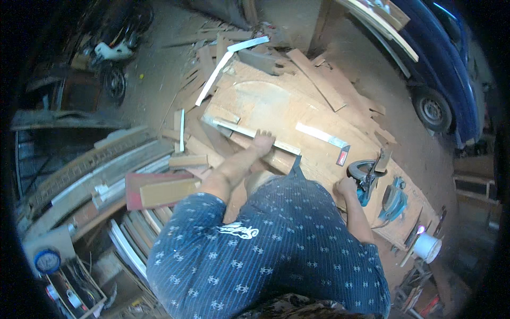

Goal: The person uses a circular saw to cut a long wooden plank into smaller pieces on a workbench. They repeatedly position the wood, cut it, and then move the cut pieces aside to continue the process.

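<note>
My left hand (263, 142) is closed over a pale wooden strip (284, 146) lying along the near edge of the plywood work surface (265, 95). My right hand (345, 187) grips a teal and black circular saw (362, 178) at the right of the surface. A second teal power tool (394, 202) lies just right of it. A silver try square (324, 135) with a dark, red-marked stock rests between my hands. Whatever is under my left palm is hidden.
Long white strips (215, 80) and offcuts (316, 77) lie around the surface. Stacked boards (106, 170) fill the left side. A blue car (446, 74) stands at upper right, a motorbike (114, 80) at upper left, a white bucket (426, 247) at lower right.
</note>
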Demonstrator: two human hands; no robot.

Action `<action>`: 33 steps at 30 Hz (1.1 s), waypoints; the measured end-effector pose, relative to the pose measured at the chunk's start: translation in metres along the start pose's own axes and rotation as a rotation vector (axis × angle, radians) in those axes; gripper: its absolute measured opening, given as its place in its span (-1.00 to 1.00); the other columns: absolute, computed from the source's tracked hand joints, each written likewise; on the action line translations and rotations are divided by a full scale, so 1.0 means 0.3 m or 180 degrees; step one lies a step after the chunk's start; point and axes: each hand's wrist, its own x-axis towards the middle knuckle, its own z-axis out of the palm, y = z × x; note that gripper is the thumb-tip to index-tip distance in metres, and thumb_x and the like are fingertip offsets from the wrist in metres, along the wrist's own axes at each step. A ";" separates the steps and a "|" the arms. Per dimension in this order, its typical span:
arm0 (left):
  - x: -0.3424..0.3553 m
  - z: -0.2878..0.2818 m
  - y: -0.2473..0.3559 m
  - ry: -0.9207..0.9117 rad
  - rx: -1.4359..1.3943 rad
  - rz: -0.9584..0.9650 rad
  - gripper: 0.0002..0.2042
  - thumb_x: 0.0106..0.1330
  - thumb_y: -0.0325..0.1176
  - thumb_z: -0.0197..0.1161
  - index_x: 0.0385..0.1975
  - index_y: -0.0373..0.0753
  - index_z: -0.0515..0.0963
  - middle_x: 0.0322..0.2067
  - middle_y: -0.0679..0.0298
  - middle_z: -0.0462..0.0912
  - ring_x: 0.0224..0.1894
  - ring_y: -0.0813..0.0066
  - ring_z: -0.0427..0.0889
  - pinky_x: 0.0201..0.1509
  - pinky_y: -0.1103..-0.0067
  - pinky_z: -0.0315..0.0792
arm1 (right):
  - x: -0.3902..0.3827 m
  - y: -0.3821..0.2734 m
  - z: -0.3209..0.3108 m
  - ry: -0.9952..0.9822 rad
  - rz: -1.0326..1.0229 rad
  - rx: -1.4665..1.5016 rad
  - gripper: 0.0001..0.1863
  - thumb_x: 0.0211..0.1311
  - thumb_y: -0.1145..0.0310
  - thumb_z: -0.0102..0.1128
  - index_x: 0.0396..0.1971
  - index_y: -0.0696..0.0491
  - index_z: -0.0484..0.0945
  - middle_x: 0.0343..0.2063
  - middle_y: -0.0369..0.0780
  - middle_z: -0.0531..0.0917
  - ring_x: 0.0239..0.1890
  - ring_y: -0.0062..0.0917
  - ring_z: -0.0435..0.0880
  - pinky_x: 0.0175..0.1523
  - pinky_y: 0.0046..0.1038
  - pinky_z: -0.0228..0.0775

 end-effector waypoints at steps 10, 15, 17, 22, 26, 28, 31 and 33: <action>0.063 -0.614 -0.026 0.0615 -0.2586 -0.0098 -0.65 0.43 -0.07 0.18 0.00 -0.22 0.55 -0.18 0.16 0.72 -0.10 0.20 0.70 -0.05 0.31 0.55 | -0.089 -0.200 -0.115 0.0387 -0.1114 0.2289 -0.15 0.19 -0.06 0.34 0.28 0.29 0.37 0.19 0.15 0.52 0.29 -0.13 0.49 0.36 -0.25 0.31; -0.009 -0.653 -0.162 0.1225 -0.5334 -0.0795 -0.61 0.50 -0.08 0.14 0.10 -0.26 0.50 -0.05 0.26 0.66 0.01 0.44 0.64 0.08 0.39 0.53 | -0.080 -0.460 -0.353 0.0030 -0.2422 0.3372 -0.11 0.10 -0.01 0.47 0.29 0.25 0.36 0.22 0.07 0.51 0.26 -0.23 0.51 0.34 -0.31 0.31; -0.045 -0.669 -0.152 0.1615 -0.6208 -0.0446 -0.53 0.49 -0.04 0.16 0.21 -0.25 0.41 0.08 0.24 0.60 0.11 0.43 0.59 0.22 0.42 0.46 | -0.064 -0.507 -0.394 -0.0299 -0.2671 0.3493 -0.21 0.11 0.00 0.46 0.21 0.22 0.45 0.11 0.04 0.60 0.15 -0.23 0.58 0.25 -0.31 0.36; -0.248 -0.424 -0.236 0.1375 -0.5467 -0.2185 -0.33 0.43 0.04 0.20 0.32 -0.39 0.29 0.23 0.05 0.49 0.28 0.25 0.47 0.39 0.35 0.31 | -0.074 -0.645 -0.374 0.0283 -0.2835 0.2183 -0.52 0.20 0.05 0.35 -0.08 0.14 0.61 -0.28 0.07 0.69 -0.17 -0.09 0.69 -0.05 -0.18 0.46; -0.590 -0.026 -0.157 0.1215 -0.3819 -0.2776 -0.17 0.38 0.12 0.23 0.39 -0.46 0.19 0.33 -0.11 0.37 0.38 0.11 0.36 0.42 0.39 0.25 | -0.026 -0.728 -0.254 0.0489 -0.2885 0.1376 -0.62 0.25 0.16 0.25 -0.10 0.14 0.58 -0.32 0.12 0.66 -0.18 0.01 0.66 -0.08 -0.10 0.47; -0.832 0.156 -0.058 0.0807 -0.3620 -0.3237 -0.23 0.37 0.09 0.24 0.34 -0.46 0.29 0.29 -0.11 0.43 0.35 0.12 0.41 0.41 0.38 0.27 | 0.050 -0.725 -0.152 0.0585 -0.2950 0.0976 -0.66 0.25 0.21 0.22 -0.09 0.13 0.58 -0.29 0.11 0.66 -0.16 0.01 0.66 -0.06 -0.07 0.47; -1.310 0.421 0.134 0.0458 -0.3388 -0.4205 -0.38 0.38 0.01 0.25 0.18 -0.46 0.47 0.06 -0.08 0.61 0.12 0.21 0.58 0.21 0.41 0.42 | 0.101 -0.733 -0.026 0.0874 -0.3054 0.1064 -0.67 0.28 0.26 0.20 -0.04 0.11 0.57 -0.27 0.05 0.68 -0.16 -0.04 0.67 -0.07 -0.09 0.49; -1.485 0.494 0.295 -0.0511 -0.4141 -0.5040 -0.47 0.35 0.04 0.27 -0.03 -0.39 0.60 -0.13 -0.05 0.69 -0.12 0.23 0.69 -0.07 0.33 0.56 | 0.132 -0.701 -0.008 0.0874 -0.2965 0.1070 -0.68 0.29 0.27 0.19 -0.04 0.11 0.57 -0.26 0.05 0.68 -0.16 -0.03 0.67 -0.05 -0.09 0.49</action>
